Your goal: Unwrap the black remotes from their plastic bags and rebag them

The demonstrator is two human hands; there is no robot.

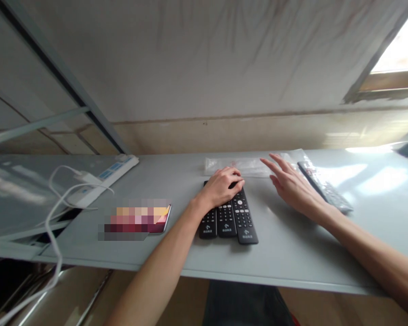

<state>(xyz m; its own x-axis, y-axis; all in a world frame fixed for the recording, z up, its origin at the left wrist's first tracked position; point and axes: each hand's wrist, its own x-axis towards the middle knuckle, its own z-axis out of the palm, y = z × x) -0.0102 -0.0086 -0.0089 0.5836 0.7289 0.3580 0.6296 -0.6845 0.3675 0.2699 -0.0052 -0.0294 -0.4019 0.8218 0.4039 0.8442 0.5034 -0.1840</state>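
While dark trousers (pixel 241 305) show below its front edge, the pale grey tabletop (pixel 285 258) stretches across the view, smooth and a little shiny. Nearest on it, at the middle, three black remotes (pixel 246 222) lie side by side, lengthwise to the person; the right one reaches closest to the edge and is slightly slanted. To their left, well apart, lies a phone (pixel 163 222), mostly hidden by blurring.

The left hand (pixel 221 188) covers the far part of the remotes, its fingers bent and its thumb over the right one; whether its grip is closed on any of them, I cannot tell. The right hand (pixel 292 188) has its grip wide open, with fingers spread and nothing held, above the tabletop. Just beyond it, another dark remote (pixel 311 179) lies slanting with clear plastic (pixel 336 197); inside or upon it, I cannot say.

At the left stands a white power strip (pixel 114 174) with a white cable (pixel 52 235). Farther, a flat clear sleeve (pixel 224 166) lies near the rear edge. Sunlight makes bright patches at the right.

Behind rises a grey, streaked wall (pixel 207 59) with a beige lower band, a metal post (pixel 71 90) at left, and a bright window (pixel 401 50) at upper right.
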